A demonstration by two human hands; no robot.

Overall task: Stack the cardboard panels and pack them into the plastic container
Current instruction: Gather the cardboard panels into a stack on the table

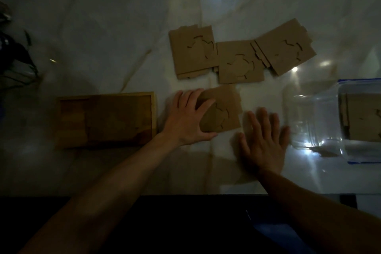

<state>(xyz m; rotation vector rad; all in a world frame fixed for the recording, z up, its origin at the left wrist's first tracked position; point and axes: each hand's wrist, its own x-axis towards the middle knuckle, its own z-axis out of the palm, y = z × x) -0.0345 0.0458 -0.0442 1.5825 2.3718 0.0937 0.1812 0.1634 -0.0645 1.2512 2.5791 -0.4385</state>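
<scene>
My left hand [188,116] grips the left edge of a small stack of brown cardboard panels [224,109] lying on the marble table. Just right of that stack my right hand [262,140] hovers flat, fingers spread, holding nothing; it is blurred. Three more piles of cardboard panels lie behind: a left pile [191,54], a middle pile [239,64] and a tilted right pile [285,51], overlapping at their edges. At the right edge lies the clear plastic container [321,121] on its side, with cardboard panels [362,117] inside it.
A shallow wooden tray [105,119] lies left of my left hand. Dark objects [14,51] sit at the far left edge. The table's front edge [185,195] runs below my forearms. Light glare spots the marble.
</scene>
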